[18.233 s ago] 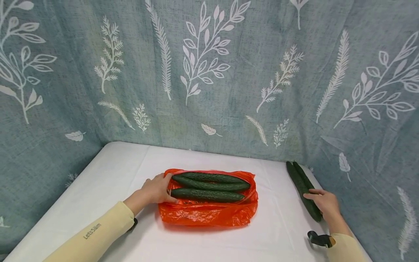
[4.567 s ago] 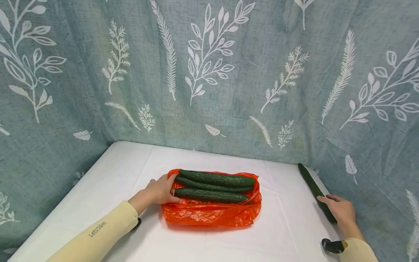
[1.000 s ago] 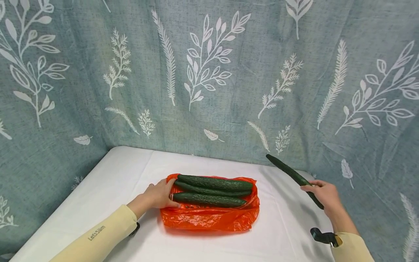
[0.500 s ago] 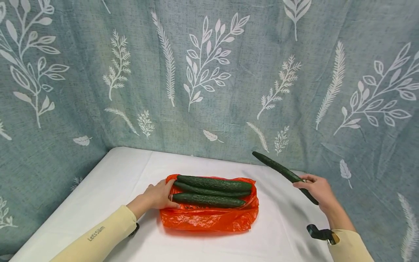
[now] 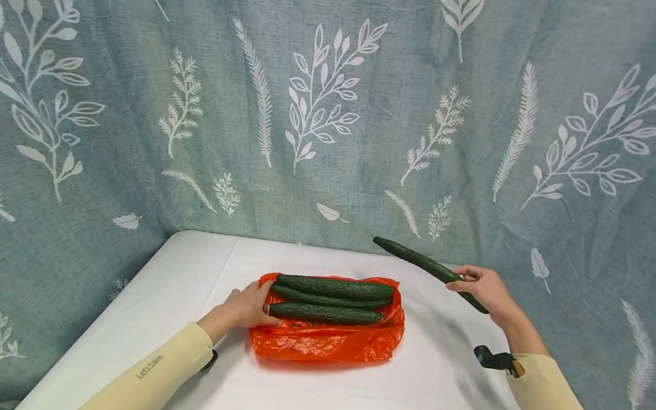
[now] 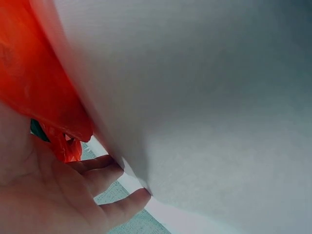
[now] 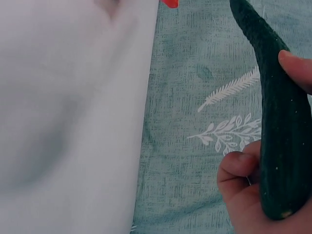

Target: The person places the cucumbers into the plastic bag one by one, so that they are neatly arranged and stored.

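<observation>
A red plastic bag [image 5: 328, 344] lies on its side on the table, with three dark green cucumbers [image 5: 328, 313] showing in its opening. At the bag's left end, my left hand [image 5: 248, 304] grips the rim, thumb on the near side. Its outer fingers [image 6: 124, 207] touch the white tabletop in the left wrist view. Above the table at the right, my right hand [image 5: 484, 290] holds another cucumber [image 5: 417, 261] near its lower end, thumb against fingers. That cucumber tilts, its far tip up and to the left, apart from the bag. In the right wrist view, the cucumber [image 7: 285, 122] crosses the palm.
A white cloth [image 5: 215, 256] covers the table. Teal leaf-print curtains [image 5: 338, 188] hang behind it and on both sides. A dark strap-mounted wrist camera [image 5: 492, 359] sits on the right forearm.
Earlier, two cucumbers lay at the table's right edge, then one. My right hand has lifted that last one and carried it left toward the bag. The left hand stays on the bag.
</observation>
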